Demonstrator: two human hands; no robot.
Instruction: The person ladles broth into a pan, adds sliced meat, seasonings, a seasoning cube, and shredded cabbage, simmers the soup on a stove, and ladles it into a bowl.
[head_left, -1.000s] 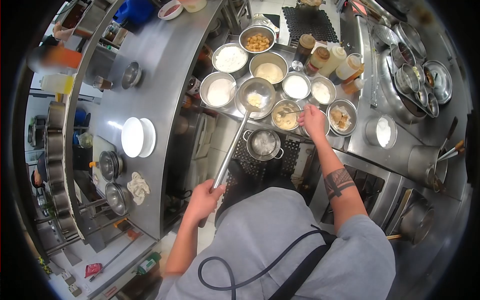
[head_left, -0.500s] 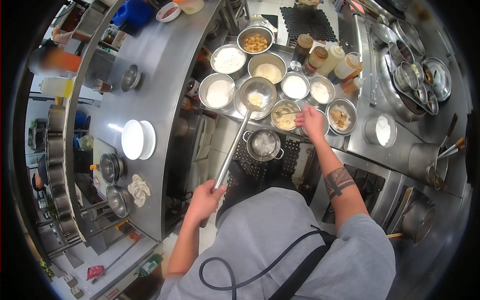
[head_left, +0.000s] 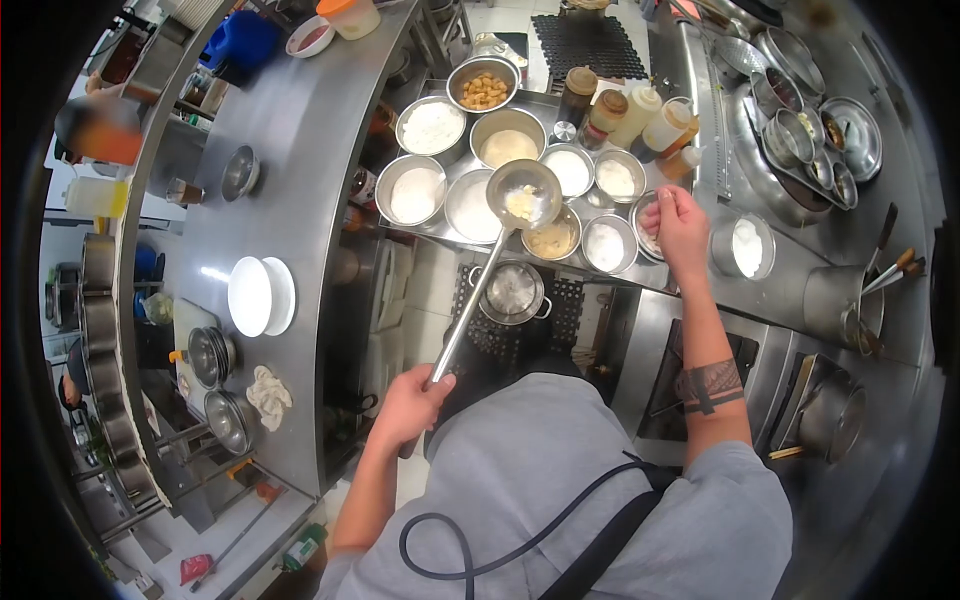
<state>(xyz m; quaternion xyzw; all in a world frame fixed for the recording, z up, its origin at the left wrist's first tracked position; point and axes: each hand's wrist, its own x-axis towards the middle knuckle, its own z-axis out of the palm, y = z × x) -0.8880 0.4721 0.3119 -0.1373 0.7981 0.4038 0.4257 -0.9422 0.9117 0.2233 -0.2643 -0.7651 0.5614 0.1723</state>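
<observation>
My left hand (head_left: 415, 400) is closed around the long metal handle of a ladle (head_left: 466, 312). The ladle's bowl, with a small pale yellow clump inside, hangs over the row of seasoning containers. My right hand (head_left: 680, 225) is closed in front of the rightmost steel bowl (head_left: 648, 246) and hides most of its contents. Whatever its fingers hold is hidden. Beside the ladle's bowl stands a container of yellowish paste (head_left: 550, 240). Between that and my right hand is a container of white granules (head_left: 606, 246).
Behind are a bowl of brown cubes (head_left: 484, 92), containers of white powder (head_left: 414, 192), and several squeeze bottles (head_left: 640, 118). A two-handled pot (head_left: 511, 291) stands below the ladle. White plates (head_left: 256, 297) sit on the left counter. A person in orange (head_left: 105, 130) is beyond the shelf.
My right hand has moved right, from the yellowish paste container to the rightmost bowl; the spoon it held no longer shows. The ladle's bowl has shifted slightly right relative to the containers.
</observation>
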